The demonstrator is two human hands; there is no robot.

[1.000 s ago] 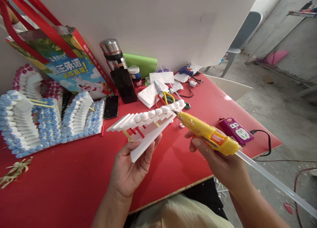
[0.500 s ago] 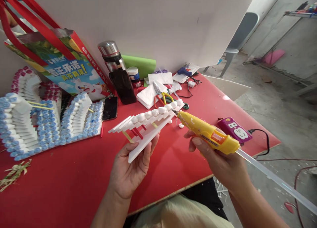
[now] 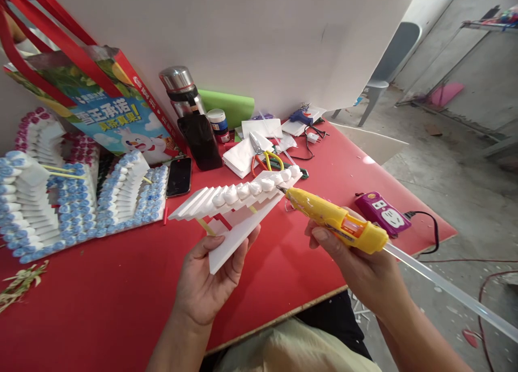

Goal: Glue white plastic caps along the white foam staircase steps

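My left hand [image 3: 216, 275] grips the near end of a white foam model staircase [image 3: 243, 234], thumb on top of its base and fingers beneath. Red and yellow sticks prop the stepped top above the base, and a row of white rounded pieces [image 3: 243, 190] runs along the steps' edge. In my right hand [image 3: 356, 259] is a yellow hot glue gun [image 3: 335, 213], with a long clear glue stick [image 3: 441, 283] coming out of its back. The gun's metal nozzle is close to the edge of the steps near the far end; whether it touches cannot be made out.
Blue-and-white stair models [image 3: 76, 205] stand left beside a printed bag [image 3: 117, 113]. Behind the staircase are a thermos [image 3: 178, 83], phones [image 3: 180, 176], scissors [image 3: 267, 159], white sheets [image 3: 243, 156] and a blue glue gun [image 3: 301, 117]. A purple power socket [image 3: 382, 213] lies near the right table edge.
The staircase has tipped so that more of its step tops show. The glue gun's nozzle has shifted slightly left and down along the steps.
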